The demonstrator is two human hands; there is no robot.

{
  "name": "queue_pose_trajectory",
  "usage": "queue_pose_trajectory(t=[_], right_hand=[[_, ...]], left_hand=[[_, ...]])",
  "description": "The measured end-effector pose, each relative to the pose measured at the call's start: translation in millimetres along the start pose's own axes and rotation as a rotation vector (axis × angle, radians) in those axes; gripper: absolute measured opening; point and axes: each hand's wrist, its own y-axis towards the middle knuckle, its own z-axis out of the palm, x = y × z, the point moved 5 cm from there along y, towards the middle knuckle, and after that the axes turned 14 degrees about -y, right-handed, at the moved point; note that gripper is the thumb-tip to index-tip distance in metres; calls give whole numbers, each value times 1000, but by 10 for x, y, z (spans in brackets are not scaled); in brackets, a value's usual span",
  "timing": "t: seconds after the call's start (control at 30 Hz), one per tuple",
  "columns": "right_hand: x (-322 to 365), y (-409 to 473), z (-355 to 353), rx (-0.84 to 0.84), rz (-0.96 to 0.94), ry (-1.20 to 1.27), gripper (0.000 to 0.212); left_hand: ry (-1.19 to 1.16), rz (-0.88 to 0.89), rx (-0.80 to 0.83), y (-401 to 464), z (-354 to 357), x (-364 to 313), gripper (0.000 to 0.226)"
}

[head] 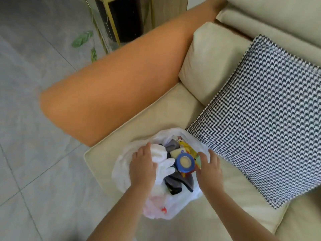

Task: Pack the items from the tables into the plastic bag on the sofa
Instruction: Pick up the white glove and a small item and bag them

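Now the bag (175,202) sits on the sofa (152,119), beside the cushion (260,110), tape (185,162) inside. Left hand (143,168) rests flat on its rim; right hand (209,168) hovers, fingers spread. Best gather both edges evenly before closing.

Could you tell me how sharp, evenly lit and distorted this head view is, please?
Head view: soft, even daylight, no hard shadows or glare; the whole frame is slightly blurred, so small items in the bag smear together, though the tape roll reads clearly; wide-angle bending curves the orange armrest and stretches the patterned cushion; both hands, left and right, are soft-edged.
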Motion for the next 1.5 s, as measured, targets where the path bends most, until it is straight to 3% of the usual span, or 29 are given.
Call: queue_pose_trajectory(t=[0.17,0.37,0.6,0.83,0.97,1.07,1.17,1.33,1.5], right_hand=[[-53,-29,275,152,83,27,65],[-62,-63,75,82,21,172,70],[-118,-130,-639,28,-137,78,70],[-94,-211,-875,50,-175,-34,72],[-60,-205,-659,34,-134,-86,69],[18,-236,-515,28,-138,-17,65],[117,-295,-424,38,-176,2,63],[156,-314,-542,34,-196,-100,58],[-65,-262,-857,21,-136,-112,61]], left_hand=[[208,43,-35,21,114,21,67],[281,63,52,-94,106,-42,70],[277,72,91,-336,-135,-149,61],[283,-142,56,-268,-498,172,59],[105,-323,87,-117,-453,369,81],[52,-320,78,-62,-322,427,89],[20,-263,42,-80,-209,404,75],[-49,-176,-35,-175,-383,185,30],[-111,-122,-176,-295,-874,35,27]])
